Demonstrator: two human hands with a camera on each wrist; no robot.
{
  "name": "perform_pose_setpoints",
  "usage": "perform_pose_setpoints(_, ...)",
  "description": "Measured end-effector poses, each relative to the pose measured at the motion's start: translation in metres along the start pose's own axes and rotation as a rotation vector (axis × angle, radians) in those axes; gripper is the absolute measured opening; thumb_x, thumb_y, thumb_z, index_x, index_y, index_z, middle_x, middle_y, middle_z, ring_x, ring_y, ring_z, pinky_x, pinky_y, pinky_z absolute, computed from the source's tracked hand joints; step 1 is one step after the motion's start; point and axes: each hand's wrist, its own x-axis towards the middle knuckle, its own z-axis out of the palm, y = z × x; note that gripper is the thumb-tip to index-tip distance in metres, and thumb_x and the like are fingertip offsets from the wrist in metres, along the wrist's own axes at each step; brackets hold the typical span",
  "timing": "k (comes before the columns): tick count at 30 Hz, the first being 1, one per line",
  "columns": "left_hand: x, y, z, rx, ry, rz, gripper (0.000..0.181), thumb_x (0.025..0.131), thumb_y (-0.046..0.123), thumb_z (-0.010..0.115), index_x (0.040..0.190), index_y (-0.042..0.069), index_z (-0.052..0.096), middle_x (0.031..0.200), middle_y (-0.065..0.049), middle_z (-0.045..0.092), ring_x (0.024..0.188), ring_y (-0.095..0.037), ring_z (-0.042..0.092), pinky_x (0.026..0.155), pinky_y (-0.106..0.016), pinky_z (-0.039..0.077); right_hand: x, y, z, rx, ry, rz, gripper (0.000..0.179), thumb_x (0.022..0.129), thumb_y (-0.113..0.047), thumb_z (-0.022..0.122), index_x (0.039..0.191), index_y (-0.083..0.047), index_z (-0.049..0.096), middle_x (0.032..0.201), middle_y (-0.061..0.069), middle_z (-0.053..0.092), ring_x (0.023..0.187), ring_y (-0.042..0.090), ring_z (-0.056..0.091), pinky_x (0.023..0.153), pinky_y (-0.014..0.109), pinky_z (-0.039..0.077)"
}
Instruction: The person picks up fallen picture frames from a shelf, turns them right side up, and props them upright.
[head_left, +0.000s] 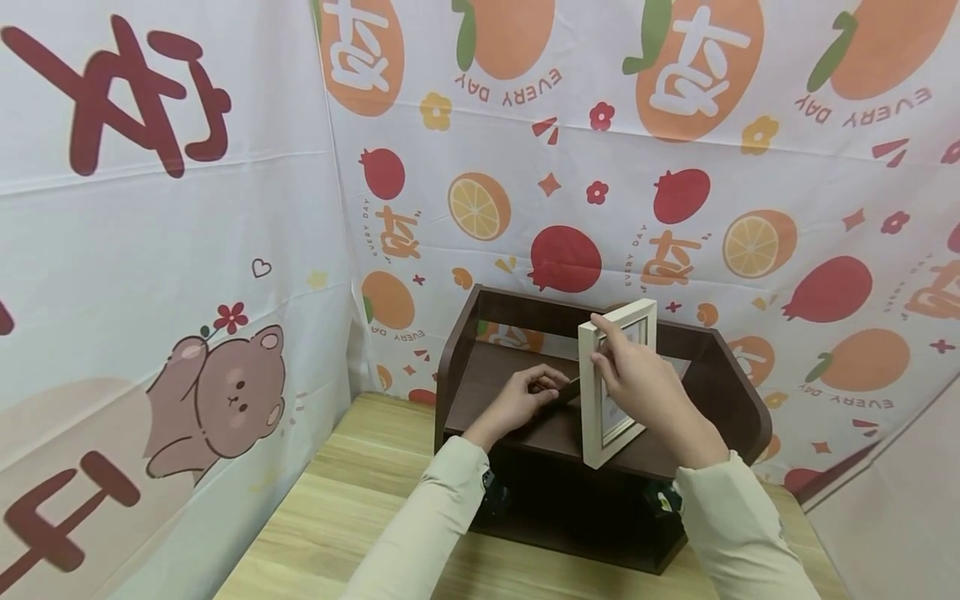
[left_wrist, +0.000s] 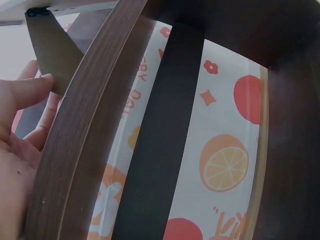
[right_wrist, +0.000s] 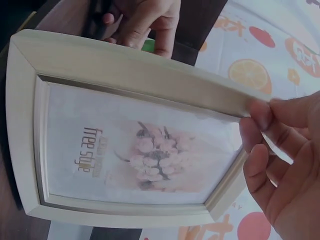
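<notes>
A cream picture frame (head_left: 591, 400) stands upright over the top board of a dark brown desk shelf (head_left: 517, 425). In the right wrist view, its front shows a print (right_wrist: 162, 155) of pale flowers with "free style" lettering. My right hand (head_left: 648, 383) pinches the frame's border near its upper end. Behind the frame, my left hand (head_left: 525, 400) pinches its flat support leg (left_wrist: 52, 50) between thumb and fingers. The leg looks olive in the left wrist view and tapers toward the top. Where it joins the frame's back is hard to make out.
The shelf's side panel (left_wrist: 82, 145) rises close beside my left hand. Below the top board is a dark lower compartment (head_left: 577, 500). The shelf stands on a wood-grain table (head_left: 337, 492), with printed cloth (head_left: 495, 150) hanging behind and at the left.
</notes>
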Motion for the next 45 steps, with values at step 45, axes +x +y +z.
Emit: perform_pose_setpoints(45,-0.058,0.025,0.028,0.173,0.109,0.138,0.044,0.079,0.033,0.079,0.119,0.021,0.063,0.106,0.001,0.064,0.098,-0.016,0.057,0.085,-0.030,0.048,0.000,0.003,-0.001,-0.017,0.008,0.003,0.050,0.095,-0.017,0.061,0.142,-0.013,0.044,0.078,0.005,0.066,0.051,0.009,0.046,0.048,0.026,0.038)
